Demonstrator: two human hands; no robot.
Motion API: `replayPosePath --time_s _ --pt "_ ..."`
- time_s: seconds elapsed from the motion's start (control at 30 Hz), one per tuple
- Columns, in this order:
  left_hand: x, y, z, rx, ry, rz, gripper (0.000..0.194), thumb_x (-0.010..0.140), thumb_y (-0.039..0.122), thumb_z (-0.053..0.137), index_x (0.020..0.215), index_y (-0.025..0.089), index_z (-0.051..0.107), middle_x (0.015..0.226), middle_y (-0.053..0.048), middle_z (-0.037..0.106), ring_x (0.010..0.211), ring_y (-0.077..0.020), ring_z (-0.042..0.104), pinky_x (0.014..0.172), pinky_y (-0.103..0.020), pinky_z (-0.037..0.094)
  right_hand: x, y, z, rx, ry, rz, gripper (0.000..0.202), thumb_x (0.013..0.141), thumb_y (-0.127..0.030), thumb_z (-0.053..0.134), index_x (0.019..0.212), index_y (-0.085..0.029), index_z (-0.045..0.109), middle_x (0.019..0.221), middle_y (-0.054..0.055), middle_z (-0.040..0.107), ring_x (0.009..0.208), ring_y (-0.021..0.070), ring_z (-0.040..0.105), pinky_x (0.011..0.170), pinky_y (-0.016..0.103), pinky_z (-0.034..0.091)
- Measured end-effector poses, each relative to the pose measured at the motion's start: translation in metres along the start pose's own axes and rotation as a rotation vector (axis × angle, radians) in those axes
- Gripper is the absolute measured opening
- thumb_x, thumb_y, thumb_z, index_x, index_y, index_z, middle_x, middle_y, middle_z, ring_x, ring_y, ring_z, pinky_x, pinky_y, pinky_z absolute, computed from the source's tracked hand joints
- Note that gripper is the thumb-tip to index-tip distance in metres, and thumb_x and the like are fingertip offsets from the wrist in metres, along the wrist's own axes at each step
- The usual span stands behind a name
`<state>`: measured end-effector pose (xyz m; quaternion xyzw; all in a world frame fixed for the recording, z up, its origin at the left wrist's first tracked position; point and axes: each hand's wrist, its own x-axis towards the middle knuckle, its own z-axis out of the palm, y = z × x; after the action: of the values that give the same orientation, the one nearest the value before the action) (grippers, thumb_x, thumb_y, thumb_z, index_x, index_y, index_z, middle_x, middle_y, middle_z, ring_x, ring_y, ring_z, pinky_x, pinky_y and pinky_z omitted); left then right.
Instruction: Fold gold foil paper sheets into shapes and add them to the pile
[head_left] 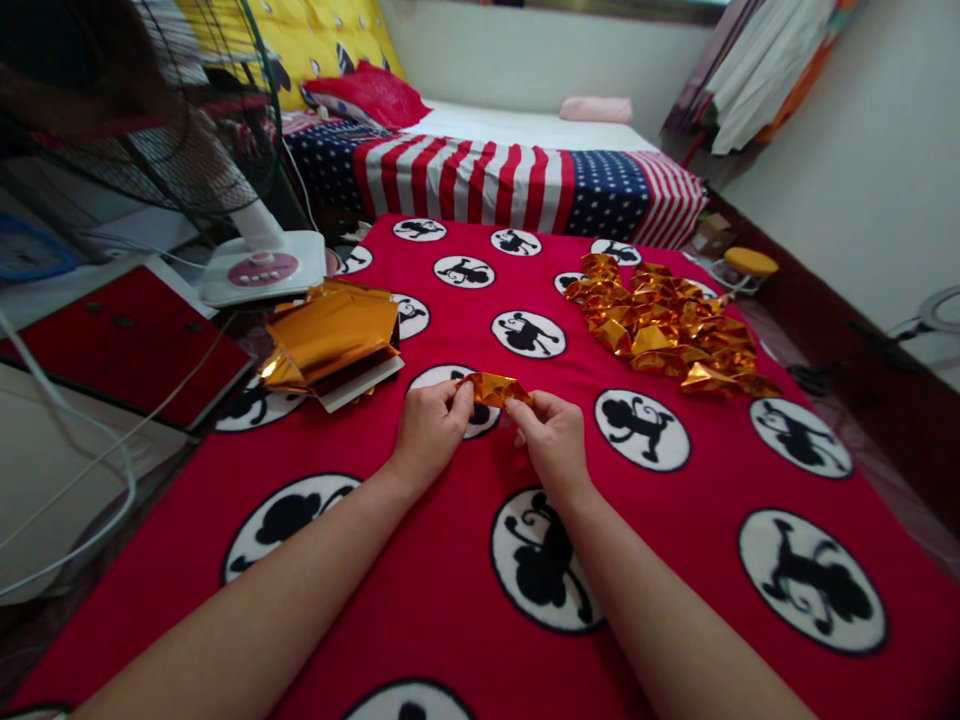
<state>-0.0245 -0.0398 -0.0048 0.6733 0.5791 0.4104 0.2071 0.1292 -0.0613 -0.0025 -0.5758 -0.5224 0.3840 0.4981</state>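
I have the left hand [431, 425] pinching one end of a short, folded strip of shiny orange-gold foil paper [491, 388], with the thumb laid along the near side, and the right hand [555, 435] closed on the other end in the same way, so both grips are on the one piece and its middle spans the gap between them. The strip sits just above the plush red cloth printed with white circles and black figures [450, 530], between the loose stack of flat orange-gold foil sheets [334, 335] on the left and the heap of faceted orange-gold foil pieces [667, 325] on the right. To work it well, I would press with the thumb pads rather than pull, since thin foil like this probably tears or creases where it is strained. I would match the pressure on both sides, letting the ends come up evenly and the middle hold its shape, and steady one end whenever the other needs adjusting. The fingers beneath are hidden from me, so I cannot tell how they support the underside; I would judge the folds by the visible edges
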Motion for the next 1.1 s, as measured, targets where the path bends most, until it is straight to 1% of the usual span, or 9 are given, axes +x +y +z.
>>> replayPosePath --time_s 0.17,0.37,0.53,0.77,0.97,1.1 --pt "-0.0001 -0.0002 -0.0003 -0.003 -0.017 -0.028 0.040 0.090 0.034 0.047 0.056 0.016 0.058 0.050 0.000 0.055 0.048 -0.0108 0.047 0.052 -0.026 0.029 -0.0014 -0.0065 0.0006 0.084 0.007 0.055 0.028 0.078 -0.038 0.063 0.060 -0.016 0.063 0.042 -0.005 0.050 0.033 0.0077 0.041 0.036 0.019 0.029" --pt "-0.0001 -0.0024 0.0005 -0.070 -0.039 -0.067 0.042 0.091 0.035 0.046 0.056 0.017 0.059 0.053 -0.001 0.059 0.050 -0.0115 0.050 0.053 -0.025 0.033 -0.0007 -0.0041 0.0009 0.079 0.012 0.053 0.027 0.078 -0.036 0.063 0.060 -0.015 0.063 0.042 -0.005 0.050 0.033 0.0070 0.040 0.035 0.019 0.029" --pt "-0.0002 -0.0004 -0.0002 -0.065 -0.055 -0.072 0.042 0.091 0.035 0.045 0.057 0.017 0.060 0.054 -0.001 0.061 0.051 -0.0122 0.051 0.052 -0.025 0.032 0.0003 -0.0024 0.0015 0.084 0.018 0.061 0.027 0.078 -0.035 0.062 0.059 -0.015 0.063 0.042 -0.004 0.051 0.033 0.0072 0.041 0.034 0.018 0.029" --pt "-0.0022 0.0017 -0.0002 -0.008 -0.083 -0.065 0.041 0.092 0.037 0.045 0.061 0.017 0.062 0.053 -0.001 0.059 0.050 -0.0123 0.050 0.053 -0.026 0.031 0.0008 -0.0017 -0.0003 0.078 0.034 0.089 0.026 0.078 -0.035 0.062 0.061 -0.015 0.064 0.042 -0.004 0.053 0.031 0.0075 0.040 0.032 0.019 0.029" --pt "-0.0047 0.0029 -0.0004 0.042 -0.105 -0.046 0.041 0.092 0.038 0.043 0.062 0.017 0.063 0.052 -0.001 0.056 0.050 -0.0125 0.047 0.053 -0.026 0.029 0.0020 0.0004 -0.0002 0.057 0.044 0.058 0.026 0.079 -0.035 0.060 0.062 -0.016 0.064 0.046 -0.002 0.058 0.035 0.0083 0.044 0.036 0.019 0.032" --pt "-0.0049 0.0043 -0.0017 0.014 -0.117 -0.045 0.040 0.092 0.038 0.044 0.062 0.018 0.062 0.052 -0.001 0.056 0.050 -0.0129 0.048 0.053 -0.026 0.029 0.0024 -0.0005 -0.0005 0.073 0.044 0.056 0.026 0.078 -0.035 0.061 0.060 -0.016 0.063 0.046 -0.002 0.057 0.036 0.0086 0.045 0.036 0.019 0.031"
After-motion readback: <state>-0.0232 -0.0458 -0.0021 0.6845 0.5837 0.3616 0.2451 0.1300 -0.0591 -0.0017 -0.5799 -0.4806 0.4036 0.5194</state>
